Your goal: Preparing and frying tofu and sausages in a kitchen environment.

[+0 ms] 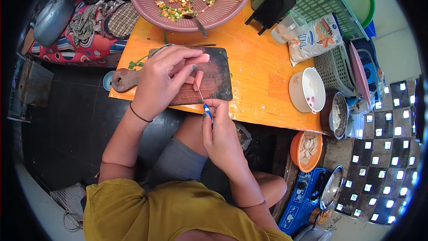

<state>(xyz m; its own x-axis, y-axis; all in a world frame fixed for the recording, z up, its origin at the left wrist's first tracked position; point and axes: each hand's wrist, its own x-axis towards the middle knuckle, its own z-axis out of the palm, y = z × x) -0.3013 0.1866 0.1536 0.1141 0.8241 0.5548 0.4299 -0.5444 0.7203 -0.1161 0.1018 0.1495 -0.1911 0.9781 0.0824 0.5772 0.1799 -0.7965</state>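
Observation:
My left hand (pixel 169 70) is bent over a wooden cutting board (pixel 214 88), with what looks like a length of pink sausage (pixel 200 59) held between thumb and fingers. Part of that sausage is hidden by the hand. Below it, a cut sausage piece (pixel 198 79) lies on the board, and another piece (pixel 189 80) shows beside the thumb. In my right hand (pixel 220 134) is a small knife (pixel 208 110) with a blue and white handle. Its thin blade points up the board, and the tip meets the lower end of the cut piece.
Beyond the board stands a pink plastic basket (pixel 147 5) with diced vegetables and a spoon (pixel 200 26). Green herb sprigs (pixel 135 64) lie by the board's handle. To the right are a phone on a stand (pixel 274 6), a flour bag (pixel 316 38) and a white tub (pixel 302 90).

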